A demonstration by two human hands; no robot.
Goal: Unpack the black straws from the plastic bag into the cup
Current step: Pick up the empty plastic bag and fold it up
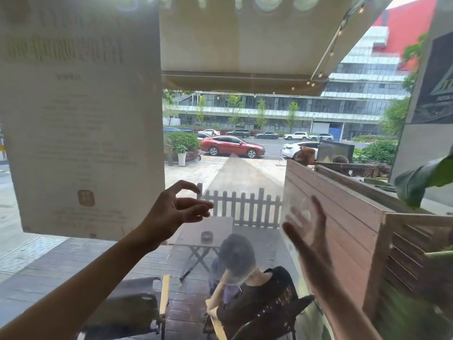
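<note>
A clear plastic bag (pixel 245 192) hangs in the air in front of the window, rising to a peak, and I see no black straws in it. No cup is in view. My left hand (pixel 176 209) is raised at the bag's left edge, fingers curled and apart, with its fingertips at the plastic. My right hand (pixel 306 231) is up at the bag's right edge, fingers stretched out, blurred and hazy behind the plastic. Whether it grips the bag I cannot tell.
I face a window onto a terrace. A large paper poster (pixel 83 119) hangs on the glass at left. Outside below, a person (pixel 247 290) sits on a chair by a small folding table (pixel 208 231). A wooden planter wall (pixel 343 229) stands at right.
</note>
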